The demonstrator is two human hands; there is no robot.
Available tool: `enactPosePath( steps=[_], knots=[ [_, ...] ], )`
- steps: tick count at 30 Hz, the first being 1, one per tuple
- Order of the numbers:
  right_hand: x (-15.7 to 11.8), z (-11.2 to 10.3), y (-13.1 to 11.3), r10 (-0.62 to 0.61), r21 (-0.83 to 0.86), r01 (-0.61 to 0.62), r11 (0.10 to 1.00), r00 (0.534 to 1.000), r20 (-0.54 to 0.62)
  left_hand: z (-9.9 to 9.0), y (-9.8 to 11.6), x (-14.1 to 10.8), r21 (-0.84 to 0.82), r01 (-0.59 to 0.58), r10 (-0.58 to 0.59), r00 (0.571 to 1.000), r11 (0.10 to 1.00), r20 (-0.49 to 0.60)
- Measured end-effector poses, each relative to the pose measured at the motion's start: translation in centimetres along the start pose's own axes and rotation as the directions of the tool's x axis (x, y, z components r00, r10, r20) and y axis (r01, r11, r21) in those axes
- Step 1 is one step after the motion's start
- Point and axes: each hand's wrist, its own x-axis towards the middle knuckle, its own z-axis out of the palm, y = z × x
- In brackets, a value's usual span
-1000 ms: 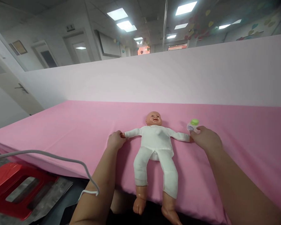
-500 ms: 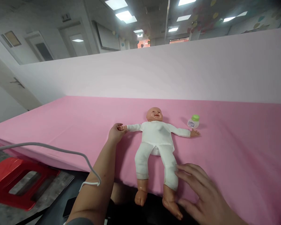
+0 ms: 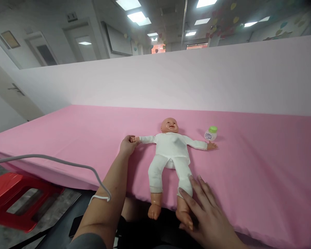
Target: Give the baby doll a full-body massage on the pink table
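Note:
A baby doll in a white outfit lies on its back on the pink sheet, arms spread and bare feet at the near edge. My left hand is closed around the doll's hand on the left side. My right hand, fingers spread, rests against the doll's lower leg on the right and partly covers it. A small clear jar with a green lid stands beyond the doll's other hand.
A grey cable runs across the left to my forearm. On the floor at left is a red plastic stool. A white wall panel with glass above borders the far side of the sheet.
My right hand has moved left and flattened onto the doll's lower leg. My left hand keeps hold of the doll's hand. The view has shifted slightly.

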Motion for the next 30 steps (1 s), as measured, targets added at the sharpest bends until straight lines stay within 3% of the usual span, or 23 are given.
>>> enactPosePath(
  steps=[4, 8, 12, 14, 16, 18, 19, 21, 27, 30],
  knots=[
    [-0.6, -0.6, 0.3, -0.044, 0.082, 0.052, 0.995, 0.994, -0.098, 0.6, -0.6, 0.5, -0.164, -0.015, 0.010, 1.000, 0.986, -0.028],
    [-1.3, -0.8, 0.3, 0.067, 0.194, -0.034, 0.980, 0.985, -0.161, 1.5, -0.5, 0.5, -0.270, -0.019, 0.013, 1.000, 0.963, -0.026],
    [-1.6, -1.1, -0.2, 0.183, 0.396, -0.115, 0.911, 0.973, -0.138, 2.3, -0.4, 0.3, -0.356, -0.012, 0.001, 1.000, 0.935, -0.030],
    [-1.5, -1.5, -0.9, 0.266, 0.583, -0.174, 0.794, 0.961, -0.075, 2.7, -0.5, 0.5, -0.389, 0.004, -0.022, 0.999, 0.921, -0.041],
    [-1.3, -1.9, -1.6, 0.325, 0.767, -0.203, 0.608, 0.946, -0.007, 3.0, -0.5, 0.6, -0.413, 0.029, -0.054, 0.997, 0.910, -0.049],
    [-1.1, -2.2, -2.0, 0.341, 0.870, -0.190, 0.456, 0.940, 0.027, 3.3, -0.4, 0.7, -0.435, 0.050, -0.082, 0.995, 0.899, -0.055],
    [-1.0, -2.2, -2.0, 0.338, 0.889, -0.180, 0.420, 0.941, 0.031, 3.4, -0.3, 0.7, -0.446, 0.053, -0.090, 0.994, 0.893, -0.061],
    [-0.9, -2.2, -1.5, 0.325, 0.889, -0.170, 0.425, 0.945, 0.025, 3.7, 0.0, 0.7, -0.465, 0.045, -0.090, 0.993, 0.884, -0.074],
    [0.1, -3.2, 0.6, 0.296, 0.757, -0.173, 0.630, 0.955, -0.029, 4.6, 2.1, 0.0, -0.478, -0.052, -0.008, 0.992, 0.877, -0.123],
    [1.4, -4.0, 1.0, 0.310, 0.746, -0.186, 0.640, 0.950, -0.030, 5.3, 3.8, -0.7, -0.407, -0.124, 0.070, 0.987, 0.905, -0.145]
  ],
)
